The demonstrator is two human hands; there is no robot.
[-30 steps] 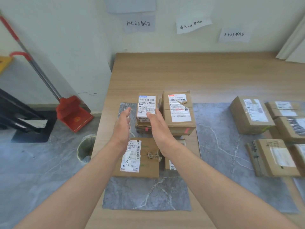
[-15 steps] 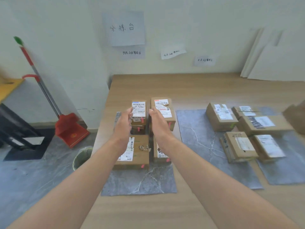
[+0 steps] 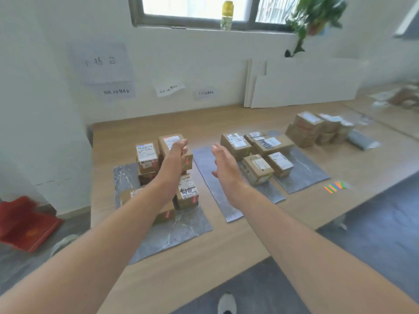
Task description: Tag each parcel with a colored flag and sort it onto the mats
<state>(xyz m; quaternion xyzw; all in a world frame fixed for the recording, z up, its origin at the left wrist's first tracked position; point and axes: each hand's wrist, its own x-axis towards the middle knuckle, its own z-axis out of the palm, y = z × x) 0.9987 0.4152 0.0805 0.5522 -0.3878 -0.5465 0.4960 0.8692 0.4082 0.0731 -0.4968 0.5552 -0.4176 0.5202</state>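
Starting at the far left, a red dustpan (image 3: 29,223) lies on the floor beside the wooden tabletop (image 3: 204,257). On the tabletop, the left mat (image 3: 188,227) carries a tight group of parcels: a small labelled parcel (image 3: 147,158) stacked on another box at the back, a taller parcel (image 3: 174,148) just beside it, a flat parcel (image 3: 164,214) at the front and a little parcel with handwriting (image 3: 187,191) to its right, each showing a pink flag (image 3: 187,160) on its side. The left hand (image 3: 179,149) hovers in front of the taller parcel with its fingers loosely curled and nothing in them. The right hand (image 3: 223,163) hangs above the middle mat (image 3: 215,191), fingers spread and relaxed, grasping nothing. Just right of it, a cluster of parcels (image 3: 257,169) sits across the far side of the middle mat and onto the right mat (image 3: 305,172), with a greenish tag on the nearest one. Near the tabletop's front edge, a fan of colored flags (image 3: 334,186) lies apart from the mats. Further back and to the right, a stack of parcels (image 3: 306,130) stands on bare wood beside a grey pouch (image 3: 362,140), all of it blurred
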